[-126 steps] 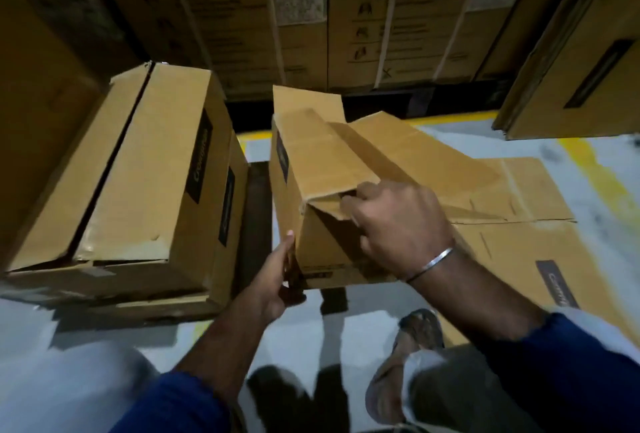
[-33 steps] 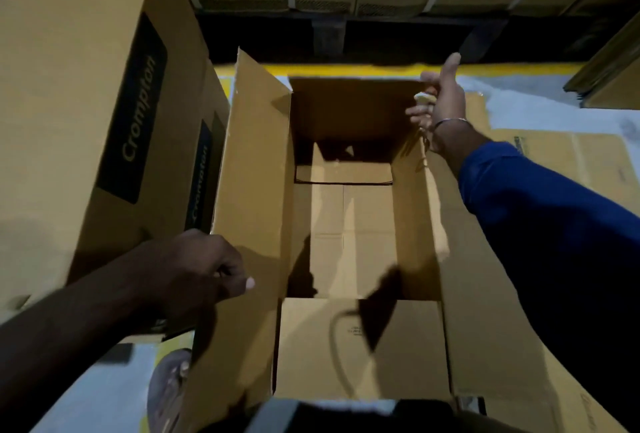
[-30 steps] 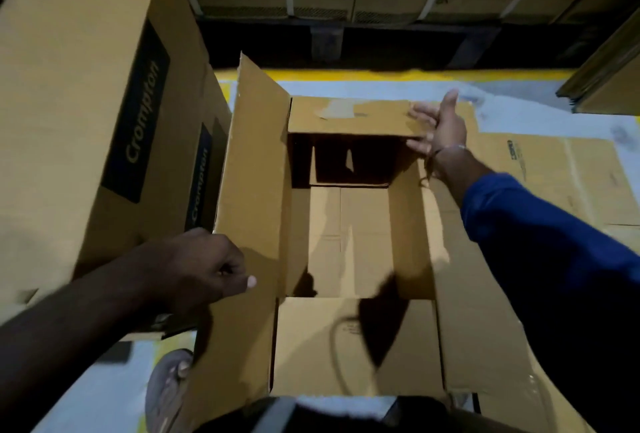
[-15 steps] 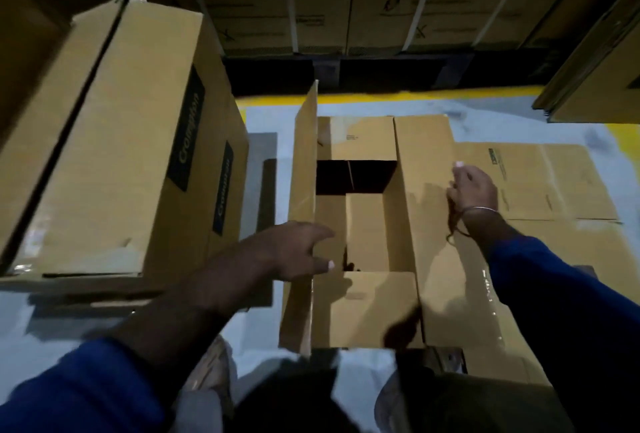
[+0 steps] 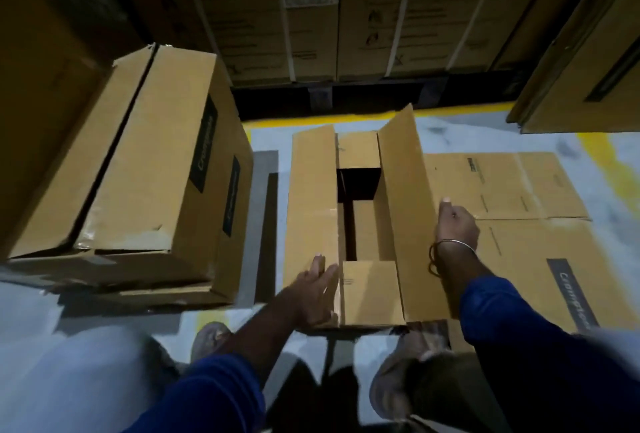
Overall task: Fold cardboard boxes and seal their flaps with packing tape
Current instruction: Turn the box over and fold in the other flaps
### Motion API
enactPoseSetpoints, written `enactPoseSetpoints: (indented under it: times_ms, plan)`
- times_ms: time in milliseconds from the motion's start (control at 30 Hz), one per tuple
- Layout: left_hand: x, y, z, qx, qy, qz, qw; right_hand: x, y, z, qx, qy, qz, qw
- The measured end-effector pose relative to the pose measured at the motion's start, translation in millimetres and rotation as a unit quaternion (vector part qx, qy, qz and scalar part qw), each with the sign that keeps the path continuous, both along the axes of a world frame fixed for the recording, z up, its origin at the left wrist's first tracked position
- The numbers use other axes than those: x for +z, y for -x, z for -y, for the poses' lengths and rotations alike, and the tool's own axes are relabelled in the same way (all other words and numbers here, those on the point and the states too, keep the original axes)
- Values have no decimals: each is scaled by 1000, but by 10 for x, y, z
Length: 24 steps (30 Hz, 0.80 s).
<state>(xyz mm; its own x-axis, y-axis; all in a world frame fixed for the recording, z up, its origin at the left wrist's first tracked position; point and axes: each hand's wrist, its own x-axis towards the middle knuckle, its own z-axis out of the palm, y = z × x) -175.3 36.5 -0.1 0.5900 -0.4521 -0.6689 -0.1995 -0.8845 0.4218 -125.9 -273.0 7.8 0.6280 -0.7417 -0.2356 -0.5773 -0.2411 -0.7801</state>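
Observation:
An upright brown cardboard box (image 5: 367, 294) stands on the floor in front of me, its top half closed. Both short flaps lie folded in. The long left flap (image 5: 311, 197) is pressed down flat under my left hand (image 5: 317, 288), which rests on its near end with fingers spread. The long right flap (image 5: 403, 190) stands tilted up over the opening; my right hand (image 5: 455, 224) holds its outer edge from behind. A dark gap remains between the long flaps. No tape is in view.
A large closed printed box (image 5: 145, 172) lies to the left on flattened cardboard. Flattened boxes (image 5: 519, 210) lie on the floor to the right. Stacked cartons (image 5: 311, 9) line the back behind a yellow floor line. My feet are below the box.
The left long flap, upright half a second ago, now lies flat under my left hand. The right long flap, which lay open outward, has swung up with my right hand.

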Motion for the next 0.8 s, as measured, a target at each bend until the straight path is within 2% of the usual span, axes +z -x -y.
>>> enactPoseSetpoints:
  times_ms: [200,367,500,567,633,700,800]
  plan:
    - [-126,107,-128,71,-22,19,997,15,82,-459,134,-29,31,990]
    - [-141,87,-273,178,3,40,983,-124,304,-700,274,-10,-71,959]
    - [-332,73,-376,318,10,8,948,-320,472,-693,287,-2,-139,948]
    - [-685,41,-501,397,13,-39,917,-413,520,-664,288,14,-164,943]
    - [-693,50,-525,444,22,-88,891,-486,575,-648,265,40,-200,942]
    - [-474,130,-468,471,36,-129,872,-585,627,-628,229,30,-224,947]
    - [-242,223,-338,447,44,-168,877,-733,699,-599,182,-59,-249,949]
